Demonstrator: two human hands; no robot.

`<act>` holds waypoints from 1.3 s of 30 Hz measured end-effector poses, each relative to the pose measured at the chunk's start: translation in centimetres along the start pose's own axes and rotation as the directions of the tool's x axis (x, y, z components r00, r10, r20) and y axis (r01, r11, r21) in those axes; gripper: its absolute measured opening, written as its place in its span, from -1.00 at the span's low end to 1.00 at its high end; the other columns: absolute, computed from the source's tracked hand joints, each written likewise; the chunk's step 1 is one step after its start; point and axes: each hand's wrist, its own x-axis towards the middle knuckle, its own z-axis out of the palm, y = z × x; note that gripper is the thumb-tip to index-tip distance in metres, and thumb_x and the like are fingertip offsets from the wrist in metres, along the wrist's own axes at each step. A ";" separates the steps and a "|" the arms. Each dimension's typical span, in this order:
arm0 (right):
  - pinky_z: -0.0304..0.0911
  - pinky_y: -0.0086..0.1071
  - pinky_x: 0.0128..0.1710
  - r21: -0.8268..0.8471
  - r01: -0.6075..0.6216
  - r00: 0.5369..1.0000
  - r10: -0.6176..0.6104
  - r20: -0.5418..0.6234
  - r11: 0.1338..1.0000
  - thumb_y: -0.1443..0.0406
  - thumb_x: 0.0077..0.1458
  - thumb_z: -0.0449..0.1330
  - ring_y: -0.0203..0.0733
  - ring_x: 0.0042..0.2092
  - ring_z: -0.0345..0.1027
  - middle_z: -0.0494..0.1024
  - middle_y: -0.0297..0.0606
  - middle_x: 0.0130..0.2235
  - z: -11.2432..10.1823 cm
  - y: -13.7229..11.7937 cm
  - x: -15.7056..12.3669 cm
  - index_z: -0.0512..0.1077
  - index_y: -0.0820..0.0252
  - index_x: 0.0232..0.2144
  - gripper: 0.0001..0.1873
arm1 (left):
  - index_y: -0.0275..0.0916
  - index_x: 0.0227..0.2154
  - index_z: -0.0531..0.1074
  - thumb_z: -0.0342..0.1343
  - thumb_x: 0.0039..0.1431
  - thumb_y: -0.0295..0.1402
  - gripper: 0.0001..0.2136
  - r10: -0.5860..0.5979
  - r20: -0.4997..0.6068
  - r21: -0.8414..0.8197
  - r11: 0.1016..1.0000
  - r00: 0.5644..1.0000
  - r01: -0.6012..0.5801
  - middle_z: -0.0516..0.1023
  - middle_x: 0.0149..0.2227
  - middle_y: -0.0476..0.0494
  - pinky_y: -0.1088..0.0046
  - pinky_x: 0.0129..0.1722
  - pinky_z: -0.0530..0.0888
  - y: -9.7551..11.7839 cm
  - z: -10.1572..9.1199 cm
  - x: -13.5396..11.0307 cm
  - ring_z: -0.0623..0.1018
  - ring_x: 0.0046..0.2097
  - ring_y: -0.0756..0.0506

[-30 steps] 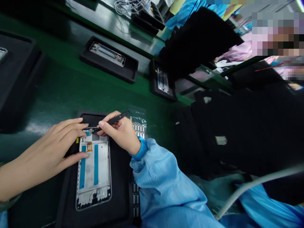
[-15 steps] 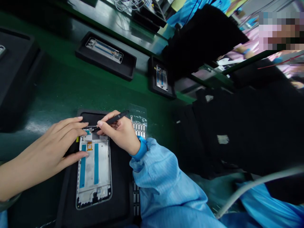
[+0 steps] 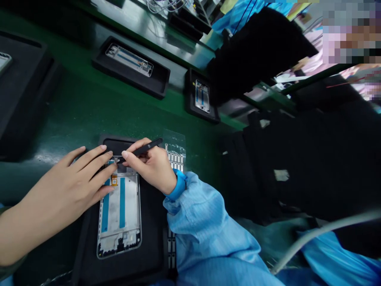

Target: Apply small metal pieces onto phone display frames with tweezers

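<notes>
My right hand (image 3: pixel 150 169) is pinching black tweezers (image 3: pixel 145 148) at the top of the phone frame (image 3: pixel 119 214), in a black tray (image 3: pixel 151 222) at 6 o'clock on the green tabletop (image 3: pixel 89 115). My spread left hand (image 3: pixel 68 186) has crept up the frame since earlier. More loaded trays (image 3: pixel 131 65) sit around 12.

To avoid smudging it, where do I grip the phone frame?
Pinch the phone frame by its long silver edges near the lower end, from above: it lies flat in the black tray, clear there of the left hand and right hand.
</notes>
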 end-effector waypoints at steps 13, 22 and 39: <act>0.51 -0.29 -0.16 0.230 -0.052 0.998 0.059 -0.025 0.972 -0.06 0.00 0.34 -0.25 -0.26 0.53 0.53 -0.31 -0.27 0.1 0.2 1.3 0.33 0.11 -0.24 -0.53 | -0.32 0.12 0.38 -0.09 0.39 -0.22 -0.61 -0.091 -0.047 -0.040 0.995 0.995 0.089 0.40 0.21 -0.43 -0.17 0.18 0.30 0.6 0.8 -0.1 0.29 0.31 -0.44; 0.50 -0.29 -0.18 0.180 -0.032 0.999 0.030 0.017 0.983 0.03 0.06 0.32 -0.23 -0.24 0.54 0.54 -0.29 -0.25 -0.2 0.2 0.9 0.32 0.11 -0.23 -0.61 | -0.41 0.14 0.34 -0.07 0.39 -0.25 -0.60 -0.067 -0.076 0.005 0.998 0.995 0.068 0.43 0.16 -0.47 -0.12 0.12 0.36 0.7 0.6 0.1 0.33 0.27 -0.44; 0.47 -0.38 -0.23 -0.167 0.168 0.984 -0.156 0.087 0.971 0.22 0.19 0.15 -0.28 -0.25 0.50 0.52 -0.29 -0.24 -0.3 -0.7 0.5 0.32 0.10 -0.25 -0.89 | -0.38 0.17 0.32 -0.10 0.40 -0.23 -0.58 -0.097 -0.062 -0.022 0.995 0.993 0.096 0.39 0.21 -0.45 -0.13 0.16 0.33 0.8 1.0 -0.1 0.27 0.32 -0.42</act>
